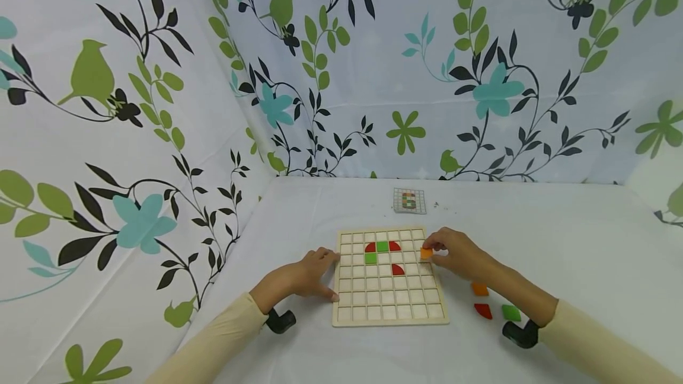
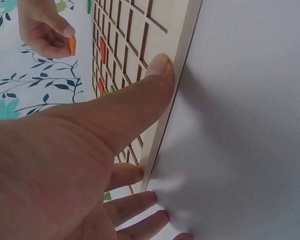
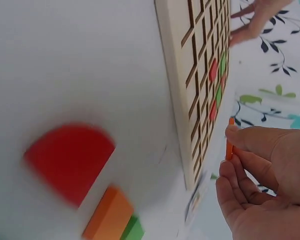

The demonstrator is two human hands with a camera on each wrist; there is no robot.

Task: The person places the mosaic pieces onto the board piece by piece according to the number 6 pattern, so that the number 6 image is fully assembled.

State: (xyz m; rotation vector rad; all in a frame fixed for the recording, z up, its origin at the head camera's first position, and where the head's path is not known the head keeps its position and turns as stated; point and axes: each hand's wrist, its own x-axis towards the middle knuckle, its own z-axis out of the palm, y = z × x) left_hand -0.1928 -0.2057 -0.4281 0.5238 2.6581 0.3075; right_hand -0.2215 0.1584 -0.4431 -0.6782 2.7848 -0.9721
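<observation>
My right hand (image 1: 455,250) pinches an orange square tile (image 1: 426,253) between thumb and fingers, over the right edge of the wooden grid board (image 1: 390,321). In the right wrist view the orange tile (image 3: 229,145) is seen edge-on, held up at the fingertips. Along the board's left edge rests my left hand (image 1: 308,274), fingers spread; its thumb (image 2: 135,102) lies on the frame in the left wrist view. Set in the grid are green squares (image 1: 382,246), (image 1: 370,258) and red quarter-round tiles (image 1: 370,247), (image 1: 395,246), (image 1: 398,269).
Right of the board lie a loose orange tile (image 1: 479,289), a red quarter-round tile (image 1: 483,311) and a green tile (image 1: 511,313). Behind the board is a small card (image 1: 409,201) with a coloured grid pattern. A patterned curtain (image 1: 341,105) hangs behind the white table (image 1: 533,230).
</observation>
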